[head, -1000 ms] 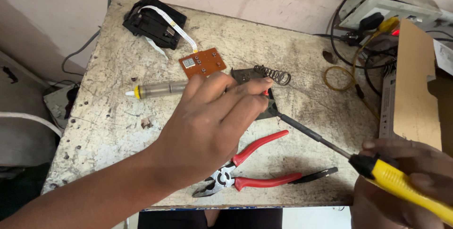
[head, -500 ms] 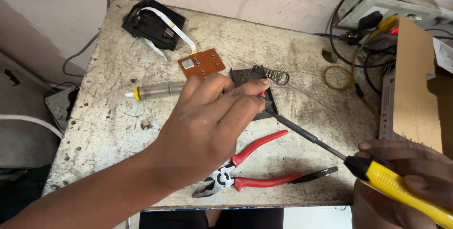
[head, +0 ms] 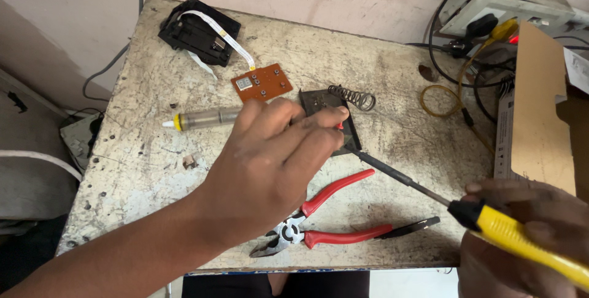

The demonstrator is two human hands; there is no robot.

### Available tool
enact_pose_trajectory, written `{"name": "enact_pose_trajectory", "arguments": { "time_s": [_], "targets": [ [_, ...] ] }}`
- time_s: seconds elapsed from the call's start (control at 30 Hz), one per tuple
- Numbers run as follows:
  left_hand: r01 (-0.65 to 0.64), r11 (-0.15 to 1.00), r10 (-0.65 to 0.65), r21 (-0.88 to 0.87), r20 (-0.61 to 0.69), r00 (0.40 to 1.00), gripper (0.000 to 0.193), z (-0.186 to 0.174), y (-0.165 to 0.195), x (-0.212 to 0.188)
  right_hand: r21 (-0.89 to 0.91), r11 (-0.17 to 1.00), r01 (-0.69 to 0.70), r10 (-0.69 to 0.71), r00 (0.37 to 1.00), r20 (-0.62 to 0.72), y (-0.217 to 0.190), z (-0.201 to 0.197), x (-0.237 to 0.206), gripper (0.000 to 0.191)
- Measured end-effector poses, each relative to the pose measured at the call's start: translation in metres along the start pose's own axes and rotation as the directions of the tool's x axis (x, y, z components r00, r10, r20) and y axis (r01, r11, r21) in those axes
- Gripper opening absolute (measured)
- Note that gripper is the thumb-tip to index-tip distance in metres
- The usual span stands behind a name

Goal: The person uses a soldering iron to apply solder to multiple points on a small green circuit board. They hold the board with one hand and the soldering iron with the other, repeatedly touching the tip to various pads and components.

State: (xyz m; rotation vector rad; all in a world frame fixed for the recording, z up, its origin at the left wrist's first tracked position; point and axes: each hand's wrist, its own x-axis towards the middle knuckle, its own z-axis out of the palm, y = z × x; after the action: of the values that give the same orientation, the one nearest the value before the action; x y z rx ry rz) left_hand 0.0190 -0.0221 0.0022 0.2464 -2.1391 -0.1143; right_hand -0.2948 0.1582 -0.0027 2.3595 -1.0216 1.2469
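Observation:
My left hand (head: 270, 163) reaches over the worn table (head: 147, 150), its fingertips pinched on a small red-tipped piece at the dark soldering stand (head: 319, 103). My right hand (head: 521, 236) grips the yellow handle of a soldering iron (head: 509, 233), whose dark shaft points up-left and meets my left fingertips. A wire spring (head: 353, 96) sits on the stand's far end. Under my left hand lie red-handled pliers (head: 331, 218). A clear syringe (head: 202, 118) with a yellow collar lies just left of my left fingers.
An orange circuit board (head: 262, 82) joins by a white ribbon cable to a black module (head: 197, 31) at the back left. A power strip (head: 509, 12) with tangled cables is at the back right. A brown cardboard box (head: 543, 108) stands at the right edge.
The soldering iron and my right hand have shifted slightly left and down. My left hand stays in the same place on the stand.

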Motion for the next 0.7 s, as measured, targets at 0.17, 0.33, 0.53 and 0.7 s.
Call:
{"name": "enact_pose_trajectory", "arguments": {
  "time_s": [0.17,0.33,0.53,0.7],
  "targets": [
    [-0.026,1.000,0.026,0.003,0.013,1.000,0.009,-0.005,0.002,0.000,0.239,0.962,-0.133,0.215,0.908,-0.359,0.014,0.017,-0.034,0.027],
    [-0.008,1.000,0.009,-0.019,0.013,1.000,0.009,-0.005,0.003,0.002,0.378,0.919,-0.110,0.255,0.898,-0.360,0.026,0.007,-0.062,0.035],
    [-0.010,1.000,0.010,-0.023,0.006,1.000,0.010,-0.005,0.003,0.000,0.030,0.994,-0.110,0.113,0.939,-0.326,0.020,0.012,-0.057,0.044],
    [-0.004,0.999,0.004,-0.035,0.011,1.000,0.010,-0.005,0.002,-0.001,0.092,0.993,-0.073,0.101,0.927,-0.362,0.019,0.018,-0.041,0.040]
  ]
}}
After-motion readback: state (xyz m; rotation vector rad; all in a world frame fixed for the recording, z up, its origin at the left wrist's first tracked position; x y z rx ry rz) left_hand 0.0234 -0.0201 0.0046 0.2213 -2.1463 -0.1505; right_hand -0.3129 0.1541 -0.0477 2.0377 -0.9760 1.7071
